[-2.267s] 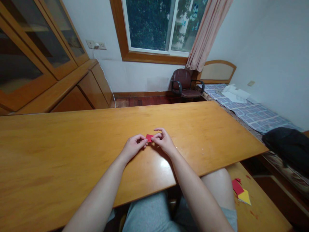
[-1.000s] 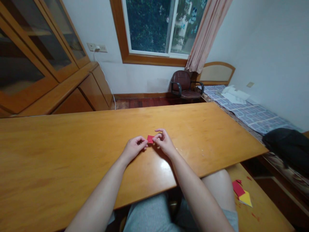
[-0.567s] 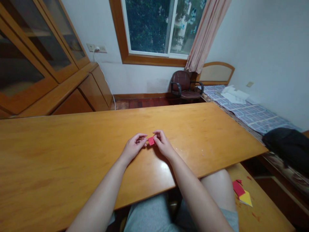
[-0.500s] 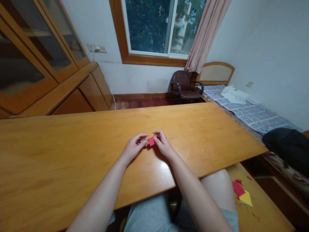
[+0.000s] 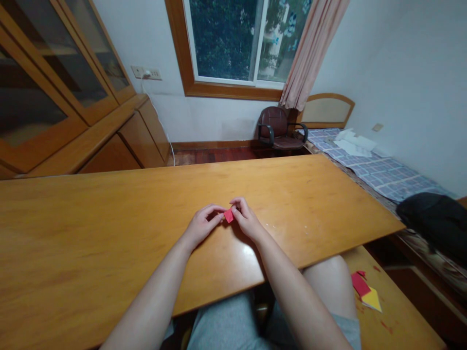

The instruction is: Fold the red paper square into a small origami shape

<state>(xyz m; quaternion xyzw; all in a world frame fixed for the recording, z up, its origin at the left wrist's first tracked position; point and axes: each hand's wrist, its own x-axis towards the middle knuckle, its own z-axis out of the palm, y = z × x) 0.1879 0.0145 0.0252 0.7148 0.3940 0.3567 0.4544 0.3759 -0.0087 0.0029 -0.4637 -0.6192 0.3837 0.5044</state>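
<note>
Between my two hands is a small folded piece of red paper (image 5: 228,216), held just above or on the wooden table (image 5: 109,223); I cannot tell which. My left hand (image 5: 205,222) pinches its left edge with the thumb and fingertips. My right hand (image 5: 246,218) grips the right side, the thumb in front and the fingers curled behind. Part of the paper is covered by the fingertips. Tiny pale scraps (image 5: 270,225) lie on the tabletop to the right of my right hand.
On a lower wooden surface at my right lie red paper (image 5: 360,284), yellow paper (image 5: 372,299) and small red scraps. A brown armchair (image 5: 277,127) stands beyond the table. A black bag (image 5: 434,223) rests on the bed at the right.
My left fingers have closed in on the red paper's left side. The paper has turned a little and looks more pointed at its lower end. My right hand has hardly moved.
</note>
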